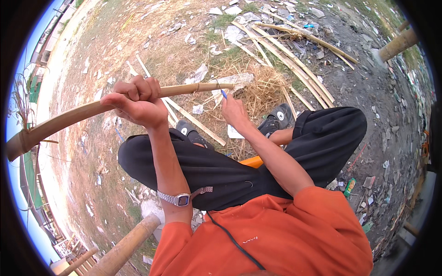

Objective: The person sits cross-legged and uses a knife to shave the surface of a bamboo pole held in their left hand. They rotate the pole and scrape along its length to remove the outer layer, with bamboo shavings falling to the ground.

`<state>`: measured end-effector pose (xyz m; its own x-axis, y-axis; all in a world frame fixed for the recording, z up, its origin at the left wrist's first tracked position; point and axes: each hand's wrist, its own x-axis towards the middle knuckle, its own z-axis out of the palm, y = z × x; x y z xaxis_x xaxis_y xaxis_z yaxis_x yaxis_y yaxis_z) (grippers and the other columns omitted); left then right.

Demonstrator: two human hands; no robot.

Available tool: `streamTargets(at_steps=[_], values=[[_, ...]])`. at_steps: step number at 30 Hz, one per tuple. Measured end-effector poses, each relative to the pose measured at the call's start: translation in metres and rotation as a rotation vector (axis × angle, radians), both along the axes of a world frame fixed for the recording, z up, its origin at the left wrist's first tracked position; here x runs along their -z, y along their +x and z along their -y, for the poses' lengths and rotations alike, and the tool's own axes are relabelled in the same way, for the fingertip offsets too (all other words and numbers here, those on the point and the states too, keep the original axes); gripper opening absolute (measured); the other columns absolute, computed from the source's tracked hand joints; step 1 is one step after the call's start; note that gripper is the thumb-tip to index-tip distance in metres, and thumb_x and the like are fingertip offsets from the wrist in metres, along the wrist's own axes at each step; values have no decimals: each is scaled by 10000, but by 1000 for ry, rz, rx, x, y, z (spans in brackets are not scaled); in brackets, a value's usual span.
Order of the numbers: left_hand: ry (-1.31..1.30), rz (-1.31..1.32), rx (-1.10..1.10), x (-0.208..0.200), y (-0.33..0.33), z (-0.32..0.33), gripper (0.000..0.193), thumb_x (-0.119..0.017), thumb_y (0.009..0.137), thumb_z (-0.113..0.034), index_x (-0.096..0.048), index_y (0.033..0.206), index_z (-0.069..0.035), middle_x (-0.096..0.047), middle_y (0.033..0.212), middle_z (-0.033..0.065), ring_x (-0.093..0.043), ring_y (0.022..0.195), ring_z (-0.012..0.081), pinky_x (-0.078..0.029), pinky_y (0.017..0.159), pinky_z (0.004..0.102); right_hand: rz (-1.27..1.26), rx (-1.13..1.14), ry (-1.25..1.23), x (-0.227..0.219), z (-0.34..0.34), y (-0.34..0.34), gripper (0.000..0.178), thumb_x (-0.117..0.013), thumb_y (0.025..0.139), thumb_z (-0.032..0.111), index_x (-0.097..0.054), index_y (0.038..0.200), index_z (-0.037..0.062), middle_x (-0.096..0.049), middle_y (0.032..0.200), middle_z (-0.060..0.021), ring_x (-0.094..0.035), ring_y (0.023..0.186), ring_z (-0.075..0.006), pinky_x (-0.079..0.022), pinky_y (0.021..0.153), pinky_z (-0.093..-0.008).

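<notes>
My left hand (pixel 140 101) is closed around a long bamboo pole (pixel 69 117), which runs from the far left edge to in front of my knees. My right hand (pixel 235 111) is closed on a small blue-handled tool (pixel 223 94). A thin, dark curved part of this tool lies against the pole near its right end; its exact kind is hard to make out. Beneath that end a heap of straw-coloured shavings (pixel 267 94) covers the ground beside my feet. A metal-band watch (pixel 182 199) hangs loosely at my left wrist.
Several split bamboo strips (pixel 294 64) lie ahead to the right, others (pixel 195 120) between the pole and my left foot. Thick bamboo posts stand at the right (pixel 399 45) and lower left (pixel 124 246). Scraps of litter (pixel 198 73) dot the ground. Something orange (pixel 252 162) shows beneath me.
</notes>
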<state>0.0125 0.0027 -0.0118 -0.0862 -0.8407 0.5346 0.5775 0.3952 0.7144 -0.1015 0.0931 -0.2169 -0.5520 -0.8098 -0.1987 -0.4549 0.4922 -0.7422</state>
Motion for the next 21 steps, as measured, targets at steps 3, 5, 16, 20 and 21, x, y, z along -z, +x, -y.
streamTargets(at_steps=[3,5,16,20,21], values=[[-2,8,1,1,-3,-3,540,-322,868,-607,-223,590,-155,-138,461,-62,-95,385,54,-112,346,223,-64,-39,176,47,-28,-21,269,-401,909,224,-495,985,-16,-587,804,-294,-593,794,-432,-466,711,-506],[-21,3,-39,1,-7,1,538,-314,872,-602,-228,595,-149,-141,467,-62,-95,383,54,-114,345,219,-112,-1,135,42,-29,-15,262,-402,910,231,-481,965,-12,-589,766,-280,-591,742,-438,-468,670,-501],[-36,36,76,-2,-12,0,562,-264,862,-636,-234,582,-150,-146,451,-55,-67,387,56,-92,350,222,-9,31,-10,46,8,-26,256,-411,905,253,-461,937,3,-588,715,-274,-581,688,-452,-450,630,-533],[-36,52,67,-2,-13,-1,564,-255,857,-644,-230,589,-148,-145,449,-52,-61,391,58,-93,350,221,-45,-34,50,33,4,-31,281,-400,908,247,-469,1012,-5,-597,773,-282,-586,734,-450,-459,673,-524],[-40,53,77,-2,-14,-3,564,-253,856,-645,-229,591,-147,-145,449,-52,-60,392,59,-93,350,221,-44,-5,38,33,5,-28,278,-396,909,246,-470,1018,1,-598,776,-280,-586,734,-449,-460,674,-522]])
